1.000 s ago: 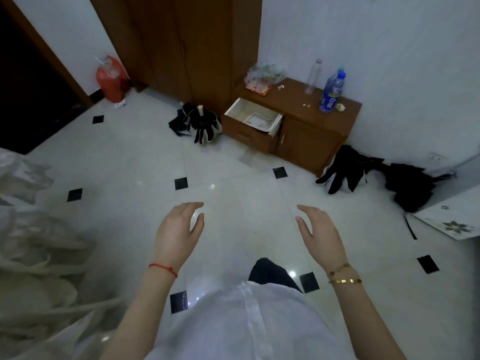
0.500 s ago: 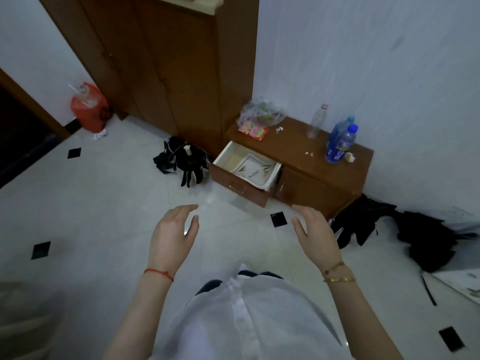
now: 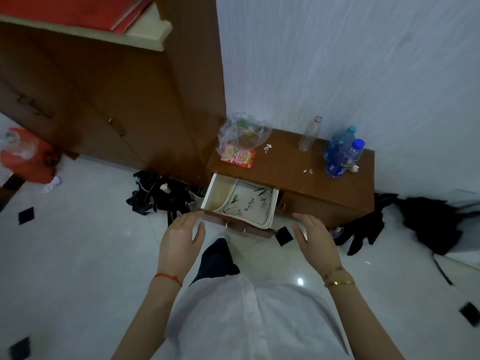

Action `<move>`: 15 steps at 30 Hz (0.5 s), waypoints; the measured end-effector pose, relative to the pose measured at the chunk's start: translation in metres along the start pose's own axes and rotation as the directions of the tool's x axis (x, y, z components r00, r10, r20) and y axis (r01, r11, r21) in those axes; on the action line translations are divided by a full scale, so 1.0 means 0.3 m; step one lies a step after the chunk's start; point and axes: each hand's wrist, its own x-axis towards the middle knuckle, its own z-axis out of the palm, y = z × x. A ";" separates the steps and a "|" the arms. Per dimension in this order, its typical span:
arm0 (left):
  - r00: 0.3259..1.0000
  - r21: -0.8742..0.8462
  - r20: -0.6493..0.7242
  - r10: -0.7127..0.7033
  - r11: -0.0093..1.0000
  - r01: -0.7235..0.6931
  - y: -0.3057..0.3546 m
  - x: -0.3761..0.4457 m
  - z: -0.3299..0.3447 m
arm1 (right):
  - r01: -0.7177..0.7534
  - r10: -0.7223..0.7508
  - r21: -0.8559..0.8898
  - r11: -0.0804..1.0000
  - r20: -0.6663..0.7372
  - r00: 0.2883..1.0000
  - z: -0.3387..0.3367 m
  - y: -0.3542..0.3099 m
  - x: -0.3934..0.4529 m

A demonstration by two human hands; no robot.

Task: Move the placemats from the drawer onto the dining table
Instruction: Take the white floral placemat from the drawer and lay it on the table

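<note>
A low brown cabinet (image 3: 324, 188) stands against the white wall with its left drawer (image 3: 217, 190) pulled out. Inside the drawer lie white placemats (image 3: 250, 206) with a floral print, curling up at the right side. My left hand (image 3: 180, 242) hovers open just in front of the drawer's left front corner. My right hand (image 3: 317, 239) hovers open in front of the cabinet, right of the drawer. Neither hand touches the placemats. The dining table is out of view.
On the cabinet top sit a clear plastic bag (image 3: 241, 133), a red packet (image 3: 237, 157), an empty bottle (image 3: 309, 135) and two blue bottles (image 3: 341, 154). Black clothes (image 3: 161, 197) lie on the tiled floor left and right. A tall wardrobe (image 3: 130, 100) stands left.
I have walked closer to the cabinet; the drawer now lies right before my hands. Both hands stay open and raised, now level with the drawer front.
</note>
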 end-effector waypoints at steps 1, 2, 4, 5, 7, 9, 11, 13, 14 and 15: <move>0.999 -0.010 0.019 0.048 0.999 -0.048 -0.025 0.079 -0.008 | -0.036 0.036 0.006 0.999 -0.020 0.999 0.014 -0.021 0.045; 0.995 -0.019 0.033 0.097 0.995 -0.096 -0.048 0.157 -0.015 | -0.067 0.067 0.011 0.998 -0.038 0.997 0.030 -0.041 0.089; 0.982 -0.029 0.061 0.177 0.984 -0.176 -0.095 0.308 -0.018 | -0.128 0.129 0.018 0.992 -0.075 0.989 0.064 -0.076 0.175; 0.976 -0.033 0.078 0.204 0.979 -0.203 -0.118 0.375 -0.012 | -0.156 0.157 0.024 0.988 -0.091 0.983 0.083 -0.092 0.216; 0.963 -0.036 0.116 0.241 0.970 -0.239 -0.164 0.493 0.016 | -0.211 0.216 0.055 0.976 -0.109 0.970 0.121 -0.117 0.286; 0.954 -0.030 0.161 0.254 0.967 -0.252 -0.208 0.582 0.063 | -0.259 0.269 0.091 0.962 -0.113 0.957 0.161 -0.128 0.347; 0.940 -0.023 0.192 0.284 0.958 -0.285 -0.243 0.648 0.122 | -0.297 0.310 0.115 0.948 -0.113 0.944 0.210 -0.117 0.401; 0.929 -0.015 0.212 0.304 0.951 -0.308 -0.274 0.696 0.190 | -0.345 0.358 0.127 0.930 -0.100 0.928 0.267 -0.092 0.451; 0.926 -0.013 0.227 0.302 0.952 -0.307 -0.291 0.714 0.228 | -0.369 0.382 0.130 0.920 -0.093 0.919 0.299 -0.074 0.474; 0.925 -0.015 0.243 0.292 0.955 -0.297 -0.313 0.727 0.271 | -0.393 0.405 0.131 0.910 -0.082 0.911 0.333 -0.052 0.492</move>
